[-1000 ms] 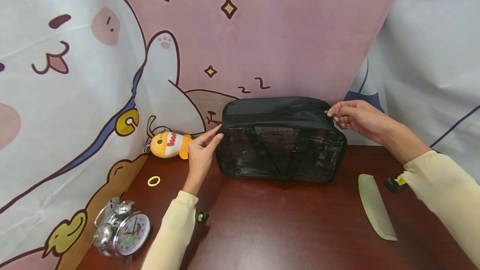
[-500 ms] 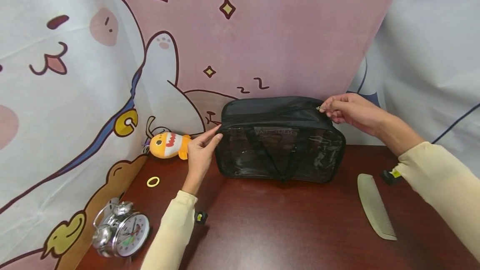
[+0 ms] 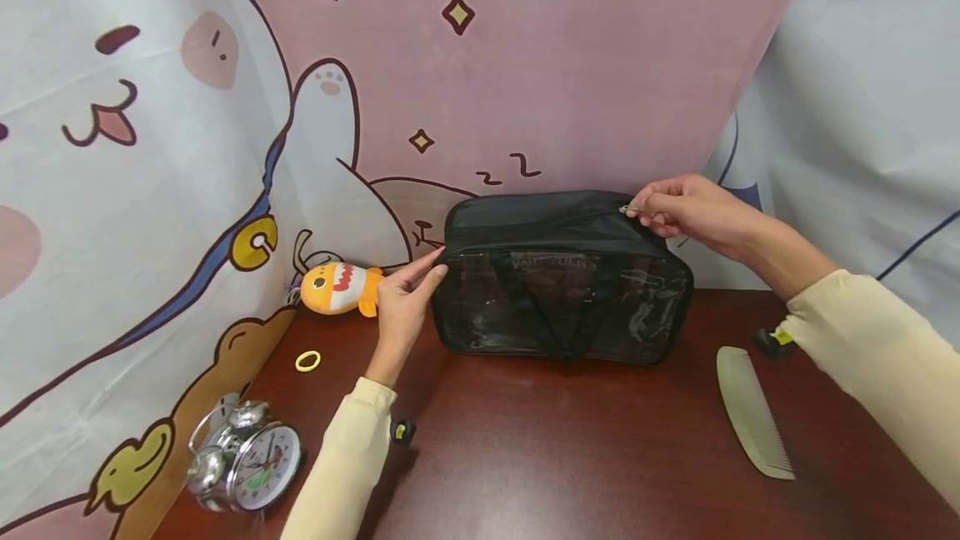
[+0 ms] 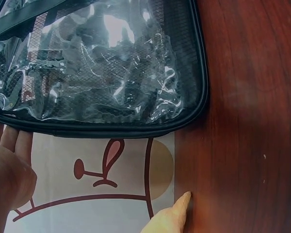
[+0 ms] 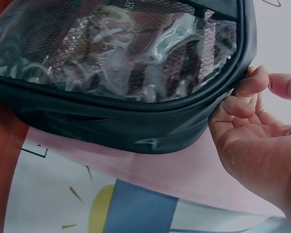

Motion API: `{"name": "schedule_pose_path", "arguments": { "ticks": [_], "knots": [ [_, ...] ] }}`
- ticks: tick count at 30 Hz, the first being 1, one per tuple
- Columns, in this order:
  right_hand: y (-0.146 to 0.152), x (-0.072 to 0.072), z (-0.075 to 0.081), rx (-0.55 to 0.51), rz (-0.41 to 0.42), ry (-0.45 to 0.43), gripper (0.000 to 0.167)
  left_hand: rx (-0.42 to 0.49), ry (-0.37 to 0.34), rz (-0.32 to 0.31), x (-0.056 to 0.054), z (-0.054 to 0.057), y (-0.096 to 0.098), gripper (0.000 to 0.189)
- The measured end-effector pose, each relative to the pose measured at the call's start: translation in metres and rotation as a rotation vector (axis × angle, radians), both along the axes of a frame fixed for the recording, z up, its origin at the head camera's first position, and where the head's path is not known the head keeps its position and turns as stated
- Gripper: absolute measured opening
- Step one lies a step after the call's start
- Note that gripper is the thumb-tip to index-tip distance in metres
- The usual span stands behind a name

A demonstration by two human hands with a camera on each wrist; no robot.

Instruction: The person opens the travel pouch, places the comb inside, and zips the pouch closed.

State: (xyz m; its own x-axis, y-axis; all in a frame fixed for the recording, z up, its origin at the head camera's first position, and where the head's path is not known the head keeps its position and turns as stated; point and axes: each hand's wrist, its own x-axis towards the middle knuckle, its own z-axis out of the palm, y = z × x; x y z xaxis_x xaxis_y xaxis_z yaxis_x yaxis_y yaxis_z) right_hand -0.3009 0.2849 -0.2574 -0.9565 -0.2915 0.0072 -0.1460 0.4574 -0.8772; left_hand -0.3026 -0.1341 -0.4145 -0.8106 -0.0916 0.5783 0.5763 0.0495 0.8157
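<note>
A black toiletry bag (image 3: pixel 637 315) with a clear front panel and black strap handles stands upright on the table. My left hand (image 3: pixel 402 302) pinches its upper left corner; in the left wrist view the fingers of that left hand (image 4: pixel 12 165) lie behind the bag's edge. Near the top right, my right hand (image 3: pixel 697 211) pinches a small metal zipper pull (image 3: pixel 624 209) on the bag's top. Seen from the right wrist, the curled fingers of the right hand (image 5: pixel 252 111) are right at the bag's side, and the pull is hidden.
An orange and white plush toy (image 3: pixel 341 288) lies left of the bag, with a yellow ring (image 3: pixel 307 368) in front of it. A silver twin-bell alarm clock (image 3: pixel 247 465) stands at the front left. On the right lies a pale green comb (image 3: pixel 750 415). A printed cloth (image 3: pixel 600 65) hangs behind.
My right hand has moved left and slightly up along the bag's top, drawing the zipper pull with it. The left hand has stayed on the corner.
</note>
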Motion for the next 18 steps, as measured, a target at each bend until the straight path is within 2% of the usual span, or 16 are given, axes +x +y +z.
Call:
{"name": "schedule_pose_path", "arguments": {
  "ticks": [12,18],
  "knots": [
    [-0.023,-0.005,0.017,0.133,0.023,0.027,0.034,0.025,0.018,-0.011,-0.002,-0.001,0.002,0.031],
    [-0.033,-0.005,0.021,0.196,0.032,0.052,0.036,0.025,-0.003,-0.011,-0.001,0.000,0.002,0.030]
  ]
}}
